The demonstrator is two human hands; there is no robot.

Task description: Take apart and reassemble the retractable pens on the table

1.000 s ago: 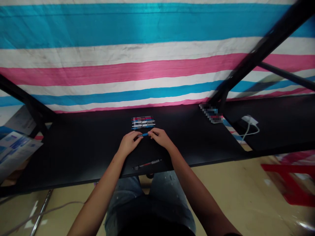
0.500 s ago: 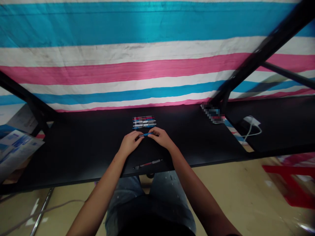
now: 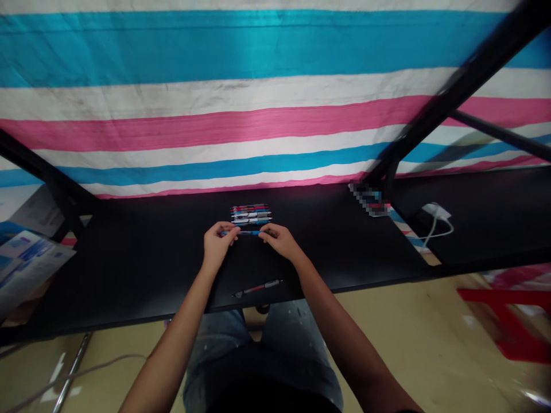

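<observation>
Both hands hold one blue pen (image 3: pixel 247 233) level above the black table (image 3: pixel 142 258). My left hand (image 3: pixel 217 244) pinches its left end and my right hand (image 3: pixel 279 241) pinches its right end, fingers closed. Just beyond the hands a tight row of several pens (image 3: pixel 250 214) in red, white, black and blue lies side by side on the table. Another pen (image 3: pixel 257 287), red and grey, lies alone near the table's front edge, below my hands.
A striped blue, white and pink cloth (image 3: pixel 241 103) hangs behind the table. A black frame bar (image 3: pixel 456 92) slants at right. A white charger with cable (image 3: pixel 437 215) lies on the neighbouring table. Cardboard boxes (image 3: pixel 26 258) stand left, a red stool (image 3: pixel 512 321) right.
My left hand has slid a little to the left and up along the blue pen, so more of the pen shows between the hands. The right hand stayed almost in place.
</observation>
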